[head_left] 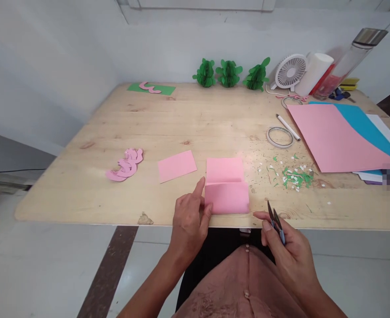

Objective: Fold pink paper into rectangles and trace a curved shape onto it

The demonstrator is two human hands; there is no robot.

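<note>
A folded pink paper (226,198) lies near the table's front edge, its lower panel raised slightly over the upper one. My left hand (189,216) grips it at the left side, thumb on the lower panel and index finger along the edge. Small scissors (276,224) with blue handles sit in my right hand (286,243), blades slightly apart and pointing away from me, clear of the paper. To the left rest a flat pink rectangle of paper (177,166) and a heap of wavy pink cut-outs (125,165).
Green and white scraps (296,176) litter the right side, near a tape roll (280,137) and a white pen (288,127). Large coloured sheets (337,141) lie far right. Along the back stand green paper figures (228,73), a small fan (291,72) and a glass bottle (349,66).
</note>
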